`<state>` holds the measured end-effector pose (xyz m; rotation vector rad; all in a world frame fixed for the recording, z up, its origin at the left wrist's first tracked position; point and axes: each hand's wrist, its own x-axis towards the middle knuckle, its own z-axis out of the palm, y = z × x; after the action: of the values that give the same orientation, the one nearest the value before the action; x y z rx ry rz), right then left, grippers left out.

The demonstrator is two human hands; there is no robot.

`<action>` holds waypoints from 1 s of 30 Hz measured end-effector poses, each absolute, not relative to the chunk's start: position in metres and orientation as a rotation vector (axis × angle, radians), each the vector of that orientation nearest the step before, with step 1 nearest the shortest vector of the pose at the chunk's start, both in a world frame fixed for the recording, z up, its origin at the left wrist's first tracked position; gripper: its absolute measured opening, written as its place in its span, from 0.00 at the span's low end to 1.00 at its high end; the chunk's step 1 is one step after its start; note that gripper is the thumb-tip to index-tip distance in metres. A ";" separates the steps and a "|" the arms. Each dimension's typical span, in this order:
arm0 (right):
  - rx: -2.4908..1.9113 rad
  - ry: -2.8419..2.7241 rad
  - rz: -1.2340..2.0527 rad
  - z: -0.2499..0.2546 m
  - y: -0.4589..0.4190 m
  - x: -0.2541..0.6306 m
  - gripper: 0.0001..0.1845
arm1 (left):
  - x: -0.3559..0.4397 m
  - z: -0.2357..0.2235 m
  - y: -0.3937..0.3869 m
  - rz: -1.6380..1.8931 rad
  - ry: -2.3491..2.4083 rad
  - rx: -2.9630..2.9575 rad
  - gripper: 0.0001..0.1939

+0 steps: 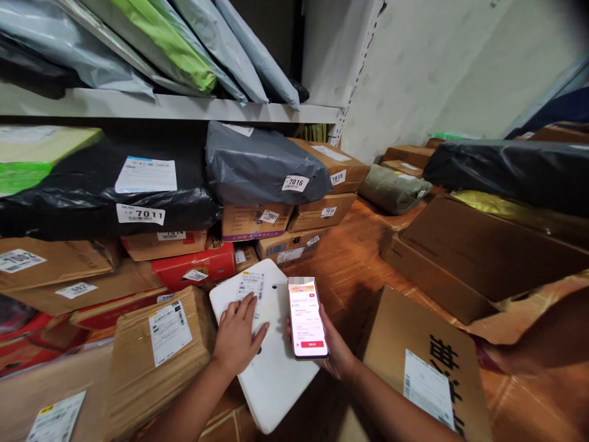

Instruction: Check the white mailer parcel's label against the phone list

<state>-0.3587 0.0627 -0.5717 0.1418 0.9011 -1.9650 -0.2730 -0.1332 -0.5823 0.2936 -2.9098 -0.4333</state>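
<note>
My left hand [238, 334] lies with its fingers apart on a flat white package [276, 387], its fingertips touching the lower part of a shipping label [251, 284]. In my right hand [335, 341] is a smartphone [307, 322], held upright over the right side of the white package. The phone's lit screen shows a white and pink page with a red button near the bottom; its small text is too blurred to read. My right fingers wrap behind the phone and are partly hidden.
At left stands a brown carton [133, 344]; a bigger carton [386, 350] with black characters is at right. Behind, numbered parcels are stacked under a white shelf [184, 109], including a grey one [257, 166] and a black one [96, 184]. An open carton [460, 264] lies further right.
</note>
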 end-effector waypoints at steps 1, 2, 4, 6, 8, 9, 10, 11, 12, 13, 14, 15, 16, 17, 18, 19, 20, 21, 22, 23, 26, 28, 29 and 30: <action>0.146 0.907 -1.962 -0.571 0.063 -0.359 0.35 | -0.273 -0.582 -0.133 -0.445 -2.917 0.296 0.30; 0.152 0.912 -1.959 -0.571 0.063 -0.359 0.35 | -0.273 -0.582 -0.133 -0.452 -2.921 0.299 0.30; 0.162 0.917 -1.957 -0.571 0.063 -0.359 0.35 | -0.273 -0.582 -0.133 -0.449 -2.925 0.302 0.30; 0.155 0.909 -1.956 -0.572 0.063 -0.359 0.34 | -0.273 -0.583 -0.133 -0.429 -2.921 0.299 0.30; 0.135 0.884 -1.967 -0.574 0.063 -0.359 0.34 | -0.273 -0.583 -0.134 -0.399 -2.910 0.287 0.30; 0.124 0.871 -1.969 -0.575 0.063 -0.359 0.34 | -0.273 -0.583 -0.134 -0.382 -2.902 0.282 0.30; 0.117 0.862 -1.971 -0.575 0.063 -0.359 0.35 | -0.273 -0.583 -0.134 -0.365 -2.893 0.277 0.29; 0.111 0.857 -1.973 -0.576 0.063 -0.359 0.36 | -0.273 -0.583 -0.134 -0.350 -2.883 0.272 0.29; 0.110 0.855 -1.974 -0.577 0.063 -0.359 0.37 | -0.272 -0.583 -0.134 -0.339 -2.877 0.270 0.29; 0.110 0.851 -1.972 -0.577 0.063 -0.359 0.38 | -0.272 -0.582 -0.134 -0.333 -2.875 0.269 0.29; 0.109 0.847 -1.970 -0.578 0.063 -0.360 0.39 | -0.272 -0.582 -0.134 -0.333 -2.877 0.264 0.29; 0.104 0.843 -1.969 -0.578 0.063 -0.360 0.39 | -0.272 -0.582 -0.134 -0.336 -2.881 0.261 0.29; 0.100 0.840 -1.970 -0.578 0.063 -0.360 0.39 | -0.273 -0.582 -0.134 -0.339 -2.883 0.258 0.29; 0.094 0.840 -1.971 -0.578 0.064 -0.360 0.39 | -0.273 -0.583 -0.135 -0.341 -2.882 0.256 0.29; 0.091 0.842 -1.974 -0.579 0.064 -0.360 0.40 | -0.273 -0.583 -0.135 -0.338 -2.877 0.255 0.29; 0.089 0.844 -1.976 -0.579 0.064 -0.360 0.40 | -0.273 -0.584 -0.135 -0.330 -2.871 0.252 0.29; 0.089 0.846 -1.979 -0.579 0.064 -0.360 0.40 | -0.273 -0.584 -0.135 -0.321 -2.865 0.248 0.29; 0.091 0.847 -1.980 -0.579 0.064 -0.360 0.41 | -0.273 -0.585 -0.135 -0.312 -2.858 0.242 0.29; 0.092 0.851 -1.979 -0.580 0.063 -0.360 0.41 | -0.273 -0.585 -0.135 -0.305 -2.854 0.234 0.29; 0.092 0.855 -1.978 -0.580 0.063 -0.360 0.42 | -0.273 -0.586 -0.135 -0.302 -2.851 0.230 0.29; 0.089 0.874 -1.985 -0.581 0.063 -0.361 0.42 | -0.273 -0.586 -0.135 -0.313 -2.858 0.232 0.29; 0.087 0.880 -1.986 -0.581 0.063 -0.361 0.41 | -0.273 -0.586 -0.135 -0.319 -2.863 0.236 0.30; 0.084 0.881 -1.985 -0.580 0.063 -0.361 0.41 | -0.273 -0.586 -0.135 -0.319 -2.861 0.234 0.30; 0.081 0.878 -1.982 -0.580 0.063 -0.361 0.41 | -0.273 -0.586 -0.135 -0.317 -2.858 0.231 0.30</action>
<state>-0.3614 0.0628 -0.5799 0.0807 0.8778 -1.9817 -0.2728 -0.1354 -0.5863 0.2312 -2.8577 -0.3169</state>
